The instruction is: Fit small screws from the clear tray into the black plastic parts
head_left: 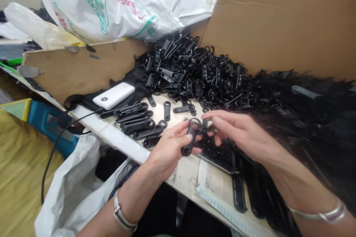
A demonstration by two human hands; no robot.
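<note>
The left hand was closed around a black plastic strap with a ring at its upper end, thumb and fingers pinching it near the middle and holding it above the near edge of the counter. The right hand was closed too, its fingertips pinching a small round piece right against the ring; whether the piece was already seated in the ring could not be made out.

Judging by the layout, the work looked far from over: a small group of straps lay side by side just left of the hands, while a much larger heap of the same straps was piled loosely behind them against the cardboard wall.

A white power bank with a black cable sat at the left of the counter. A white printed plastic bag leaned above the cardboard at the back. A mass of dark material crowded the right side, lying close under the right forearm and covering much of the counter there, leaving little free room.
</note>
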